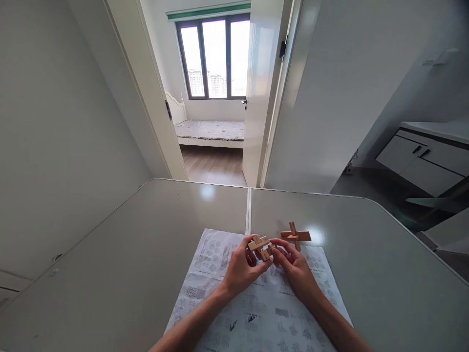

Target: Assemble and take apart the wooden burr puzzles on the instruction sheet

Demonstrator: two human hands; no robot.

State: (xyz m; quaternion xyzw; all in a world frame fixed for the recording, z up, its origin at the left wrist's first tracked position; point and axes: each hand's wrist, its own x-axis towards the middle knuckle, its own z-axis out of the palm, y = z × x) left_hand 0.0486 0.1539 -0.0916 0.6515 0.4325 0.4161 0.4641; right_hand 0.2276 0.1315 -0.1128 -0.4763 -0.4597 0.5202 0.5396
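A light wooden interlocking puzzle [259,244] made of short notched bars is held up over the printed sheet. My left hand [242,264] is closed around its left side, thumb below and fingers behind. On the other side, my right hand [291,264] pinches the puzzle's right end between thumb and fingers; whether that end is a separate piece I cannot tell. Beneath both hands lies a large creased instruction sheet [252,313] with rows of small grey diagrams. Just beyond my right hand, a darker reddish-brown wooden cross-shaped puzzle [295,235] rests at the sheet's far edge.
The pale glossy table [146,254] has a seam [249,210] running away from me and rounded far corners. Past it, an open door [258,98] shows a bed [210,129] under a window. A white cabinet [425,156] stands at the right.
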